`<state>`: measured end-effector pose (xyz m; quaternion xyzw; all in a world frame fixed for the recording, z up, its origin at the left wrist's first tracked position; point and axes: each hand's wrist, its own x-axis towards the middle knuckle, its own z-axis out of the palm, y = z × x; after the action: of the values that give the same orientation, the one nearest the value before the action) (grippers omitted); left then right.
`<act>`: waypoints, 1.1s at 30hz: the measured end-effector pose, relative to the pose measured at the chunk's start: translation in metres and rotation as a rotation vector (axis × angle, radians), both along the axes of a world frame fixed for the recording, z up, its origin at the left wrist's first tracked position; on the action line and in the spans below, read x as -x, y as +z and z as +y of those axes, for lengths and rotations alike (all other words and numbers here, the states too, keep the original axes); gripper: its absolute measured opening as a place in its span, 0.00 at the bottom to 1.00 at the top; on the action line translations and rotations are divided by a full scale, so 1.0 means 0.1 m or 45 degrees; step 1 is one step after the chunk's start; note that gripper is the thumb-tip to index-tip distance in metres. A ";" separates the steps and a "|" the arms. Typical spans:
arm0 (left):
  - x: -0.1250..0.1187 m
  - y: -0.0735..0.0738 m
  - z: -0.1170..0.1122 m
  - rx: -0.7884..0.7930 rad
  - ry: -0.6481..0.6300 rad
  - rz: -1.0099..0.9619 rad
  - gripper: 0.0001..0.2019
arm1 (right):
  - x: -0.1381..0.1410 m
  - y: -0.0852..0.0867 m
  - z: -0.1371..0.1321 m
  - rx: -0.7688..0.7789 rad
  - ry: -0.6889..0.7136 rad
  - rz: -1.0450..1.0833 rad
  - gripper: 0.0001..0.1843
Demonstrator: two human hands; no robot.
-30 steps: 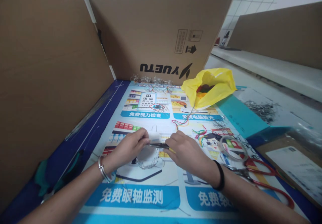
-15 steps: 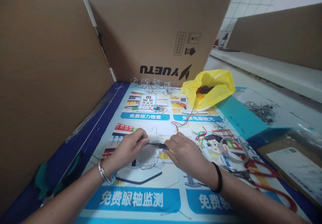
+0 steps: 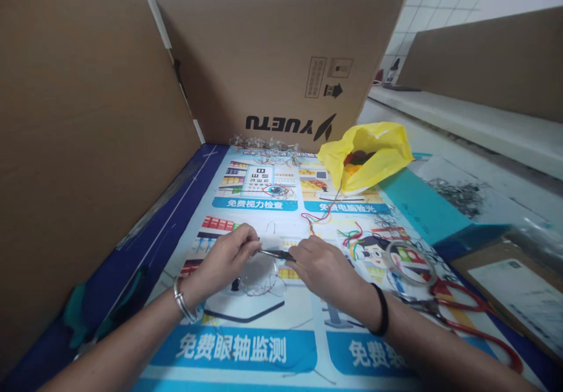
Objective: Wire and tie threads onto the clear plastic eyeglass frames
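My right hand (image 3: 323, 267) is wrapped round a pair of needle-nose pliers (image 3: 278, 254), whose dark jaws point left toward my other hand. The fingertips of my left hand (image 3: 229, 258) are pinched together at the tip of the jaws. From that pinch hangs a thin wire loop (image 3: 263, 293), curving below the pliers. What exactly lies between the jaws is too small to make out. Red, green and yellow cords (image 3: 313, 222) trail on the printed sheet just beyond my right hand.
A yellow bag (image 3: 378, 151) with coloured contents stands at the back right. Red-handled scissors (image 3: 477, 304) and a roll of clear tape (image 3: 411, 263) lie beside my right forearm. Tangled wire pieces (image 3: 272, 145) rest along the cardboard wall (image 3: 264, 57). Teal-handled scissors (image 3: 77, 316) are at left.
Both hands keep almost the same pose. The wire loop has shifted slightly below the pliers; the whole view has moved a touch.
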<state>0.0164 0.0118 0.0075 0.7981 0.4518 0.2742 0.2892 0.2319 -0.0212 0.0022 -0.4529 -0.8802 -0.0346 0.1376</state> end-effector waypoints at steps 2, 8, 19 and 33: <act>0.00 0.01 0.00 0.007 -0.002 -0.012 0.05 | 0.00 0.01 0.00 0.014 -0.013 0.013 0.08; 0.00 0.02 0.00 0.073 -0.021 -0.116 0.07 | -0.03 0.11 0.02 0.267 -0.113 0.139 0.08; 0.01 0.00 -0.02 0.044 0.000 -0.128 0.08 | -0.05 0.27 -0.05 0.075 -0.162 0.001 0.08; -0.06 -0.04 -0.03 -0.037 0.164 0.044 0.06 | 0.06 0.23 -0.04 0.032 -0.183 -0.117 0.08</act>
<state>0.0220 0.0088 0.0030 0.7761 0.5032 0.2850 0.2515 0.2262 -0.0255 0.0247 -0.5144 -0.8513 -0.0542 0.0884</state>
